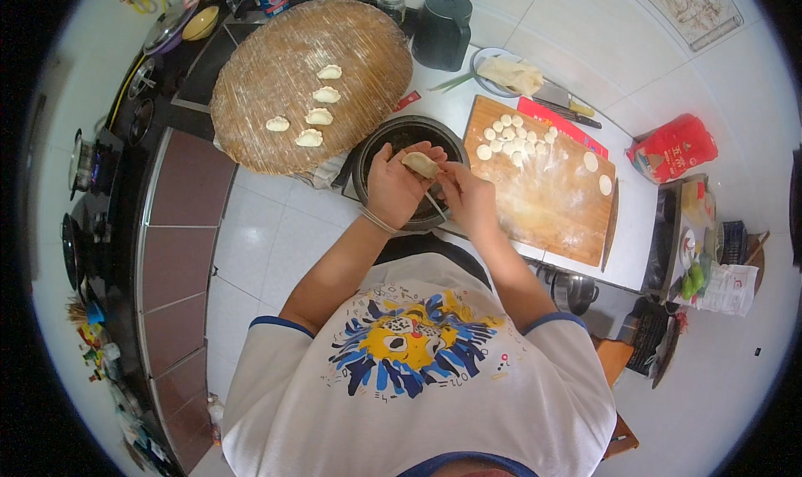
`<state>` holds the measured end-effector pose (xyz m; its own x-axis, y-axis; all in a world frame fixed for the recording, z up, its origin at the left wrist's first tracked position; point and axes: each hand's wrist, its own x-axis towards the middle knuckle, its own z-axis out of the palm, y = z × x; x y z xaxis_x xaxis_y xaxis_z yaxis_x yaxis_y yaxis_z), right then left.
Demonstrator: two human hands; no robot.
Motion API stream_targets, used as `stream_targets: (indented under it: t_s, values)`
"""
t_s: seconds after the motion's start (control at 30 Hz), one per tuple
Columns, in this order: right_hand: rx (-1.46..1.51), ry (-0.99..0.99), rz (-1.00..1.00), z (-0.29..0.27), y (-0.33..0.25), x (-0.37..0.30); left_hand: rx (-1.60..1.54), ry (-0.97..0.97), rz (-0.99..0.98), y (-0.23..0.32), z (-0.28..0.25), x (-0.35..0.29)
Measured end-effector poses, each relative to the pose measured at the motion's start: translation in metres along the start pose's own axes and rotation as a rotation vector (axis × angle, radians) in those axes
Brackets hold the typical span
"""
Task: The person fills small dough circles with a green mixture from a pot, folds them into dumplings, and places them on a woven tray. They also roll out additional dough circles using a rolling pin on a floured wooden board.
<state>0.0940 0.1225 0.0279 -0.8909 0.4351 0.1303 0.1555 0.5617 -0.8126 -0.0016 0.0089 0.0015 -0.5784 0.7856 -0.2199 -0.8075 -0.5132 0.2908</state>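
I read the dumpling [420, 164] as the work piece. It sits in the cupped left hand [394, 186], held above the dark bowl [373, 147] at the near edge of the counter [643, 218]. The left fingers [399, 152] are curled partway shut under and around it. The right hand [469, 198] is just beside it; its fingers are pinched on the right end of the dumpling and also appear to hold a thin stick-like utensil [434, 203] that slants down toward the bowl. I cannot tell what is in the bowl.

Handling, as I judge it: the dumpling is light, soft and easily deformed. The dough skin is thin and will likely tear or stick under hard pressure. I would support it from below in the palm and take hold only along the folded seam, with light pinches.

Appearance: pale cream, half-moon shaped, plump in the middle, smooth and matte.

Nearby items:
- Round woven tray [251, 101], dusted with flour, carrying five finished dumplings [309, 138], well apart from the hands.
- Wooden cutting board [543, 201], to the right, floured, with small dough pieces [507, 132] and flat round wrappers [591, 161].
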Motion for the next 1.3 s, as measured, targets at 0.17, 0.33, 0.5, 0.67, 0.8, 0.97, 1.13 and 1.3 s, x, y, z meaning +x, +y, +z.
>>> stream_targets:
  t_s: [0.17,0.33,0.5,0.67,0.8,0.97,1.13,1.3]
  values:
    - [0.027,0.004,-0.215,-0.015,-0.003,-0.001,-0.014,0.009,-0.049,0.008,0.007,-0.005]
    - [0.054,-0.02,-0.337,-0.022,0.002,0.009,-0.053,-0.069,-0.124,0.01,0.003,-0.006]
    - [0.068,-0.018,-0.384,-0.021,0.004,0.009,-0.032,-0.076,-0.137,0.005,0.004,-0.008]
    - [0.039,0.033,-0.167,-0.013,0.003,0.002,0.121,0.054,-0.066,-0.008,0.013,-0.009]
    - [-0.065,0.078,-0.145,-0.007,0.007,-0.002,0.201,0.088,-0.009,-0.013,0.011,-0.005]
    - [-0.103,-0.048,-0.103,-0.024,-0.007,-0.005,0.13,0.089,-0.064,0.0,0.013,-0.004]
    - [-0.058,-0.048,-0.474,-0.038,0.001,0.008,0.166,0.067,-0.156,0.004,0.013,-0.003]
    - [-0.026,-0.036,-0.474,-0.032,0.011,0.01,0.143,0.063,-0.197,0.001,0.016,-0.004]
